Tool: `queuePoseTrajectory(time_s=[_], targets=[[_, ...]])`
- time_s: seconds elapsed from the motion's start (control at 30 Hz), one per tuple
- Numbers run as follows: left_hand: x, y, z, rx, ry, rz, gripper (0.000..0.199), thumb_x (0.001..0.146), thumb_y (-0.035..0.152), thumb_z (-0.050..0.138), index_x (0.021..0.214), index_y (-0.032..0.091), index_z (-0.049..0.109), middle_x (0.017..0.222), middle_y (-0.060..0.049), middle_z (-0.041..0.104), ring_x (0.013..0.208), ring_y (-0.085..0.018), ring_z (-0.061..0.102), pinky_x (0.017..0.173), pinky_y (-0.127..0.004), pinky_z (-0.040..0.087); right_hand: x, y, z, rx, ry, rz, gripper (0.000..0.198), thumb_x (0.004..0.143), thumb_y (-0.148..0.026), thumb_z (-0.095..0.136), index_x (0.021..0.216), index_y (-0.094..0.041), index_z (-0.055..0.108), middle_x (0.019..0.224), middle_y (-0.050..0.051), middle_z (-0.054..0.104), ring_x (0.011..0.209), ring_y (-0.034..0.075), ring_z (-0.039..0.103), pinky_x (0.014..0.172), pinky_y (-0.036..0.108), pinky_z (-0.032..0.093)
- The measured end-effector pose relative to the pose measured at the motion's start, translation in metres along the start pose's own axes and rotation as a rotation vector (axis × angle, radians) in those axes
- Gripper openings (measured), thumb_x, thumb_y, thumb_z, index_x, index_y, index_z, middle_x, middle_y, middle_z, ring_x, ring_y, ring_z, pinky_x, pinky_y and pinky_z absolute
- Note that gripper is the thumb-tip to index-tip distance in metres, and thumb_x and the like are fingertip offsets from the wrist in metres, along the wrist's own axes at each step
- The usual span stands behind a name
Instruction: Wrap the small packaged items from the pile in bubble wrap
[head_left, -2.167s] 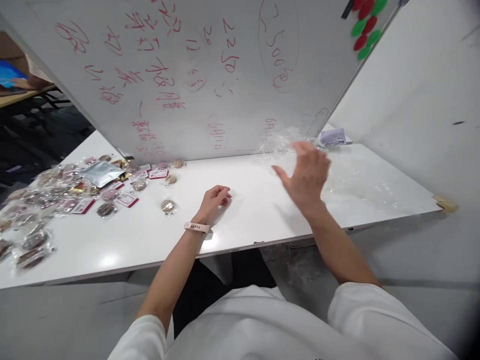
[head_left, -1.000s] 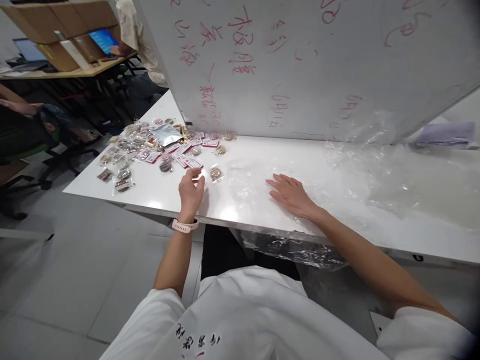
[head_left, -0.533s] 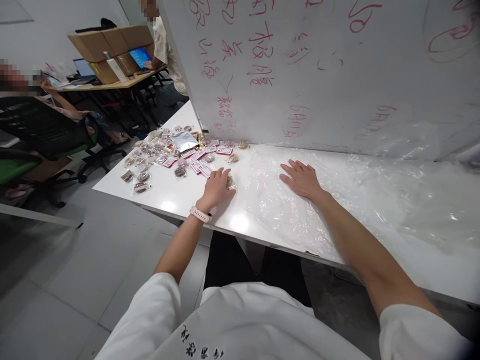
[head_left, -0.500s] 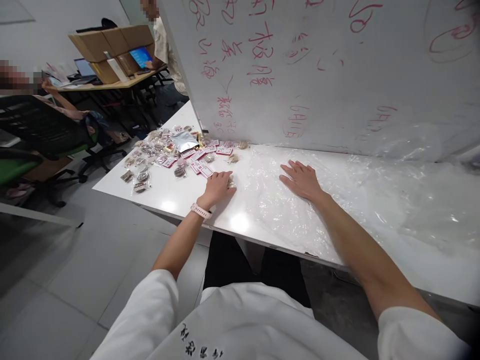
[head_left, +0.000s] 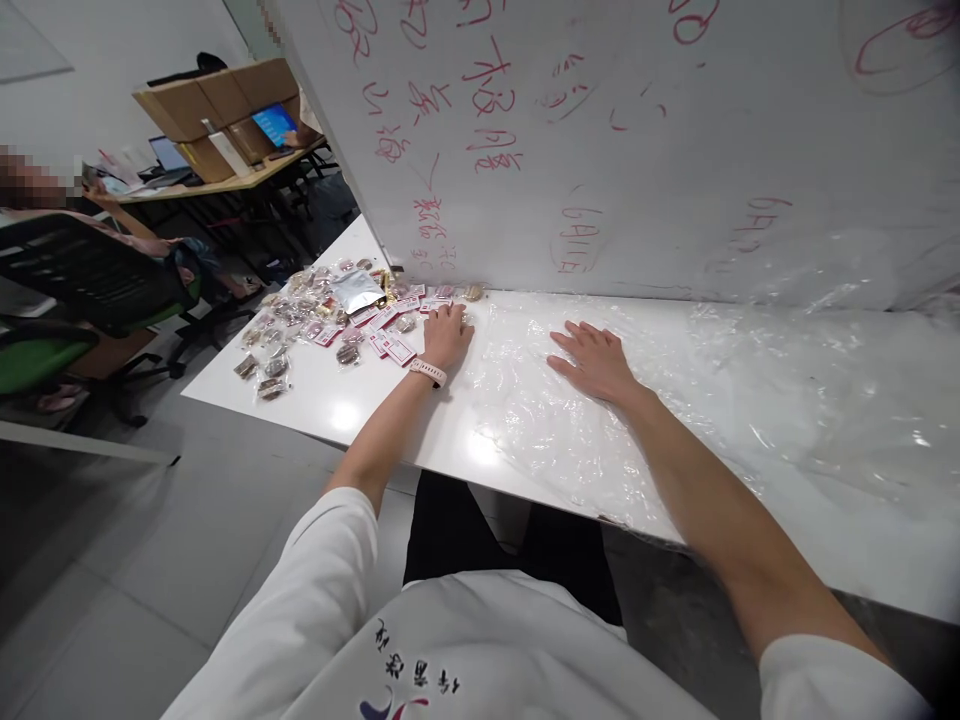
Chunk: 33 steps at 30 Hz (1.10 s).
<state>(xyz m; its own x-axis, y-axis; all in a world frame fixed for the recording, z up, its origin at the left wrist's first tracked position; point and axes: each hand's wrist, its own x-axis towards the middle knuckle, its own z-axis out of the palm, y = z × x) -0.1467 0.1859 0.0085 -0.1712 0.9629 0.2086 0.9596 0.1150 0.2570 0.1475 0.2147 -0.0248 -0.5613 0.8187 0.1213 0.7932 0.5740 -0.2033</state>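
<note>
My right hand lies flat with its fingers spread on a crinkled clear plastic sheet on the white table. Beyond the packets' right edge, my left hand, a pale band on its wrist, rests palm down with its fingers extended. What lies under its palm is hidden. Close to its left are red-and-white printed cards and a small clear packet. Farther left, several small clear packets with brown contents lie scattered around a silver pouch.
A whiteboard with red writing stands along the table's back. More clear plastic covers the right side. At far left are a seated person, a green-seated office chair and a desk with cardboard boxes. The table's front edge is near my legs.
My left hand has moved forward over the table, away from me, toward the cards and packets. My right hand stays on the plastic sheet. The view has shifted slightly.
</note>
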Motion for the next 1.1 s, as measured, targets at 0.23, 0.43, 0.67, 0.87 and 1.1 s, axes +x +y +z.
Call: queuePoseTrajectory(time_s=[0.23,0.43,0.67,0.87,1.1], targets=[[-0.016,0.002,-0.021,-0.178,0.055,-0.034,0.03,0.081,0.007,0.056,0.109,0.016,0.061,0.087,-0.009,0.064,0.085,-0.025,0.058,0.077,-0.037,0.043,0.0,0.0,0.0,-0.007,-0.021,-0.027,0.065,0.099,-0.063,0.02,0.15,-0.03,0.041,0.163,0.003,0.028,0.151,0.027,0.022,0.121,0.051,0.02],[-0.057,0.067,-0.032,-0.41,0.346,0.349,0.032,0.092,0.016,0.051,0.124,0.019,0.053,0.11,-0.009,0.063,0.099,-0.02,0.059,0.085,-0.037,0.047,0.002,0.002,0.004,0.014,-0.008,-0.032,0.064,0.099,-0.062,0.023,0.151,-0.029,0.041,0.163,0.004,0.028,0.151,0.029,0.021,0.121,0.052,0.018],[-0.115,0.111,0.005,-0.269,-0.28,0.71,0.074,0.093,0.055,0.053,0.155,0.029,0.02,0.162,-0.015,0.025,0.148,-0.037,0.025,0.113,-0.056,0.031,0.003,0.005,0.002,0.1,0.002,-0.086,0.053,0.103,-0.045,0.027,0.147,-0.025,0.048,0.159,0.006,0.035,0.149,0.027,0.027,0.12,0.052,0.02],[-0.168,0.065,-0.034,-0.336,-0.03,0.299,0.081,0.091,0.058,0.056,0.156,0.029,0.017,0.164,-0.016,0.02,0.15,-0.036,0.021,0.114,-0.057,0.03,0.001,0.007,-0.007,0.5,0.143,0.039,0.045,0.1,-0.036,0.035,0.135,-0.025,0.061,0.14,0.005,0.059,0.132,0.024,0.05,0.112,0.047,0.037],[-0.204,0.06,-0.041,-0.579,-0.141,-0.135,0.071,0.09,0.036,0.062,0.152,0.023,0.031,0.086,-0.001,0.065,0.07,-0.016,0.059,0.071,-0.033,0.048,0.003,0.006,-0.006,0.554,0.193,0.052,0.034,0.094,-0.041,0.05,0.112,-0.026,0.075,0.128,0.004,0.068,0.123,0.026,0.056,0.106,0.047,0.041]])
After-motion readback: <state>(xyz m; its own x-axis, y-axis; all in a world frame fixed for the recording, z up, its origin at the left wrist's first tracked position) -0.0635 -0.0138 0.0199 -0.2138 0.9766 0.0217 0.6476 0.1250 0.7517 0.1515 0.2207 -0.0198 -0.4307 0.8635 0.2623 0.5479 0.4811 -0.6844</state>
